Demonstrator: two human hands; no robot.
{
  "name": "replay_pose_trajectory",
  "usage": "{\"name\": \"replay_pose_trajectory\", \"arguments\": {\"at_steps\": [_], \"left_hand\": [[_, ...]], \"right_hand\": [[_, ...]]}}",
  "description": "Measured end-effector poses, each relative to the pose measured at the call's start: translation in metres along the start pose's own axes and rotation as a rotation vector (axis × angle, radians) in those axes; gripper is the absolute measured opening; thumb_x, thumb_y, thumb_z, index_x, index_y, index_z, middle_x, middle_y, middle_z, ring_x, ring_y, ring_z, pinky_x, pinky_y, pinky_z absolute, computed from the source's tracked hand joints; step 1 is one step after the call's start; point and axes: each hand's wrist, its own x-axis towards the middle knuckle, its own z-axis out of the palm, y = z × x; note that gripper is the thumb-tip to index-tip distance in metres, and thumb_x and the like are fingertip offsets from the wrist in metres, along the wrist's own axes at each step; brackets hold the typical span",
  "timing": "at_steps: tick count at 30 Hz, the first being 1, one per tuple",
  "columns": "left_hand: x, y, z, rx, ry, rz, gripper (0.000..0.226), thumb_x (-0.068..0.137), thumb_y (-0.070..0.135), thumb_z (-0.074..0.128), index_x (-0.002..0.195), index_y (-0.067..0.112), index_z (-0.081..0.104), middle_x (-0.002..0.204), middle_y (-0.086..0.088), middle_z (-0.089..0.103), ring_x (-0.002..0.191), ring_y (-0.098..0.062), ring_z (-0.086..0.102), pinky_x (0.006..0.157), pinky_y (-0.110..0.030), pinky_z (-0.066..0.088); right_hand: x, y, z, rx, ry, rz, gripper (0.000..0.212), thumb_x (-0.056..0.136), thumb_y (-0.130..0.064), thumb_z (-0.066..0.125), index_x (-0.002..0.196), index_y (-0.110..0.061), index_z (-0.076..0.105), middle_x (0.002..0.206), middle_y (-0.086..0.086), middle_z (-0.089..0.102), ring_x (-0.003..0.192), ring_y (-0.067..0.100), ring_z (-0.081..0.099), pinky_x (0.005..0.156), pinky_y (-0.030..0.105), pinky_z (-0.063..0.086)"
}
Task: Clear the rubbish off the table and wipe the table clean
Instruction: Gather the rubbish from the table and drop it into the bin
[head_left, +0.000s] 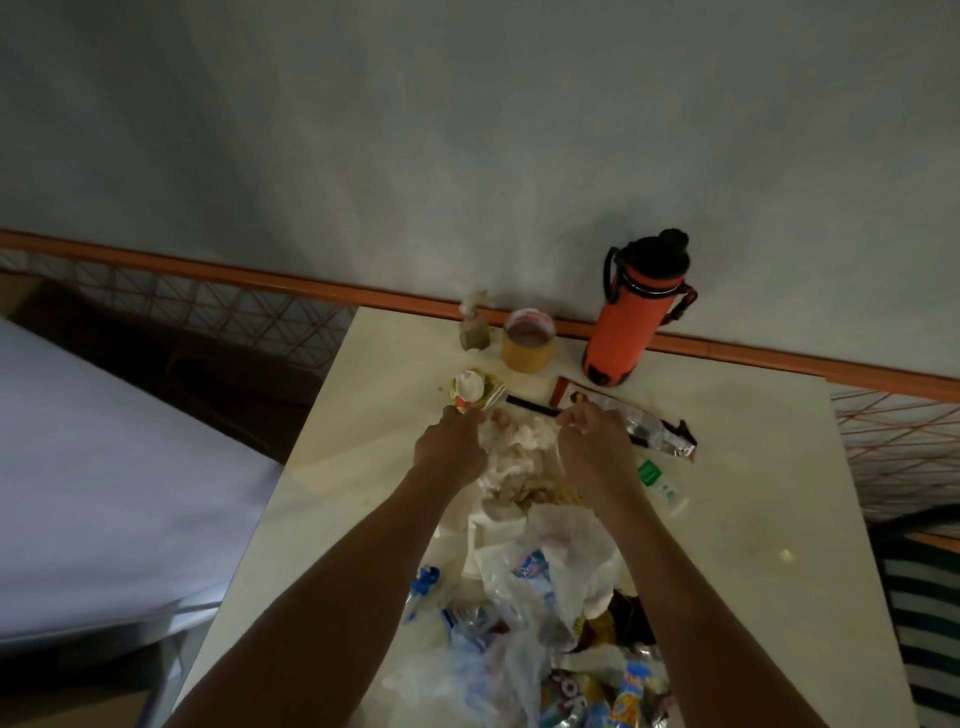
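A cream table (727, 467) carries a long heap of rubbish down its middle. Crumpled tissues and a thin clear plastic bag (519, 447) lie at the far end of the heap. My left hand (451, 448) grips the bag's left edge, close to a small round food cup (474, 391). My right hand (592, 441) pinches the bag's right edge. Food scraps (540, 493) sit between my wrists. Nearer me lie clear bags and colourful snack wrappers (545, 623).
An orange bottle (631, 317), a tan paper cup (527, 340) and a small jar (474, 332) stand at the table's far edge by the wall. A dark wrapper (660, 434) and a green-white tube (662, 486) lie right of my hands. A bed (104, 493) is left.
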Motion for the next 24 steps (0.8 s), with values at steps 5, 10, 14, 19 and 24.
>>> {"name": "replay_pose_trajectory", "arguments": {"at_steps": [5, 10, 14, 19, 24], "left_hand": [[0.004, 0.001, 0.013, 0.201, 0.069, 0.029, 0.04, 0.094, 0.03, 0.057, 0.132, 0.018, 0.053, 0.127, -0.009, 0.052, 0.105, -0.037, 0.064, 0.081, -0.042, 0.051], [0.0, -0.014, 0.018, 0.177, 0.112, 0.046, 0.026, 0.095, 0.03, 0.053, 0.115, 0.017, 0.061, 0.109, -0.004, 0.059, 0.099, -0.029, 0.063, 0.075, -0.037, 0.049], [-0.006, -0.022, 0.008, 0.0, 0.161, 0.014, 0.023, 0.085, 0.032, 0.058, 0.105, 0.02, 0.057, 0.099, -0.001, 0.061, 0.092, -0.025, 0.06, 0.074, -0.035, 0.051], [-0.014, -0.028, -0.011, -0.267, 0.23, -0.043, 0.012, 0.086, 0.025, 0.063, 0.092, 0.023, 0.054, 0.087, 0.001, 0.063, 0.081, -0.024, 0.06, 0.067, -0.033, 0.047], [-0.015, -0.014, -0.021, -0.38, 0.249, 0.052, 0.029, 0.087, 0.016, 0.06, 0.115, 0.024, 0.056, 0.106, 0.001, 0.052, 0.097, -0.026, 0.058, 0.08, -0.034, 0.046]], "right_hand": [[0.028, 0.036, 0.004, -0.281, -0.121, 0.062, 0.046, 0.085, -0.035, 0.058, 0.129, -0.031, 0.048, 0.142, 0.007, 0.034, 0.121, 0.035, 0.048, 0.097, 0.047, 0.047], [0.042, 0.056, 0.022, -0.435, -0.221, 0.045, 0.059, 0.09, -0.047, 0.059, 0.143, -0.033, 0.039, 0.148, 0.011, 0.029, 0.132, 0.038, 0.038, 0.103, 0.044, 0.038], [0.046, 0.068, 0.029, -0.539, -0.23, 0.002, 0.044, 0.09, -0.033, 0.055, 0.133, -0.031, 0.049, 0.134, 0.012, 0.043, 0.12, 0.036, 0.048, 0.095, 0.042, 0.042], [0.049, 0.068, 0.029, -0.437, -0.135, -0.046, 0.038, 0.088, -0.018, 0.054, 0.124, -0.027, 0.055, 0.129, 0.011, 0.051, 0.12, 0.033, 0.048, 0.097, 0.041, 0.041], [0.055, 0.053, 0.031, -0.351, -0.123, -0.199, 0.058, 0.085, 0.0, 0.05, 0.134, -0.031, 0.048, 0.137, 0.008, 0.036, 0.117, 0.033, 0.052, 0.087, 0.039, 0.049]]}}
